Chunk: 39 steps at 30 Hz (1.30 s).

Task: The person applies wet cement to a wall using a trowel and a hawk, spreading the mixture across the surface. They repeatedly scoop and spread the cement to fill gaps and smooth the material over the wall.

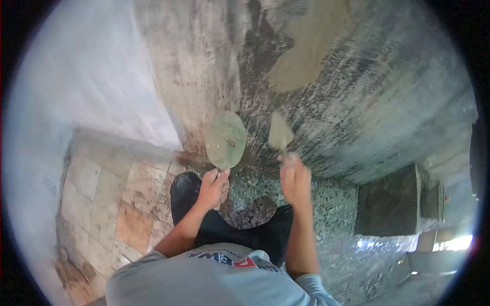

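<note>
While your left hand [213, 188] grasps an oval plate [225, 140], your right hand [294, 177] clenches a trowel [280, 132].
Both tools, coated pale, show before the wall's [199, 66] lower edge, the plate nearer its left corner; beyond, a smooth patch [304, 56] reaches upward.

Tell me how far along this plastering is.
One smooth patch of plaster already looks spread on the wall. The left hand holds a round plaster-smeared board, the right hand a pointed trowel. The rough, streaked wall around the patch seems left to coat.
</note>
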Available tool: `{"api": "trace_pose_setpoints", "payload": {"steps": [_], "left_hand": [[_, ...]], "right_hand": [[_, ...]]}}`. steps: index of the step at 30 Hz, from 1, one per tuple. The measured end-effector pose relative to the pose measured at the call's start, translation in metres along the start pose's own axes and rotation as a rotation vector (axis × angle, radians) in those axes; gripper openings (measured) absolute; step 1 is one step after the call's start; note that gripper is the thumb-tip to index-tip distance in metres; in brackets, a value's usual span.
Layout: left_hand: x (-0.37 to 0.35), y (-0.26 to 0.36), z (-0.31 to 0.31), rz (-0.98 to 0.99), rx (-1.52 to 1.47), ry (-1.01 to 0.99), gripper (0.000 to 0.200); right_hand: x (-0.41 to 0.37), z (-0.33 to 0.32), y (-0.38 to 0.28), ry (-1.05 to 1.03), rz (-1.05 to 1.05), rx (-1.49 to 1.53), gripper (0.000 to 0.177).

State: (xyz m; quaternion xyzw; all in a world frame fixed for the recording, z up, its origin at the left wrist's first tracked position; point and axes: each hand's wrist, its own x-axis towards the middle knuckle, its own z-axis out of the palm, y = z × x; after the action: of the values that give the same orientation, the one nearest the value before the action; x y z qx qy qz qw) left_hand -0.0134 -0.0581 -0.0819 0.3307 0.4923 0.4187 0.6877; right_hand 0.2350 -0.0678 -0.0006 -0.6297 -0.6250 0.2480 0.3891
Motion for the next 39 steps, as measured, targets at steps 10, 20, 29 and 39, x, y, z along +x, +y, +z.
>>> {"api": "trace_pose_setpoints", "payload": {"steps": [10,20,29,39], "left_hand": [[-0.001,0.0,-0.007,0.07,0.044,-0.045,0.024],[0.003,-0.021,-0.001,0.289,0.213,-0.159,0.017],[0.011,-0.039,0.008,0.455,0.357,-0.275,0.023],[0.015,-0.036,0.015,0.247,0.22,-0.313,0.028]], "right_hand": [[-0.064,0.049,0.037,0.207,-0.306,-0.316,0.023],[-0.041,0.054,0.047,0.432,-0.409,-0.364,0.022],[-0.012,0.039,0.041,0.611,-0.517,-0.361,0.022],[0.032,-0.015,-0.016,0.684,-0.618,-0.268,0.02]]}}
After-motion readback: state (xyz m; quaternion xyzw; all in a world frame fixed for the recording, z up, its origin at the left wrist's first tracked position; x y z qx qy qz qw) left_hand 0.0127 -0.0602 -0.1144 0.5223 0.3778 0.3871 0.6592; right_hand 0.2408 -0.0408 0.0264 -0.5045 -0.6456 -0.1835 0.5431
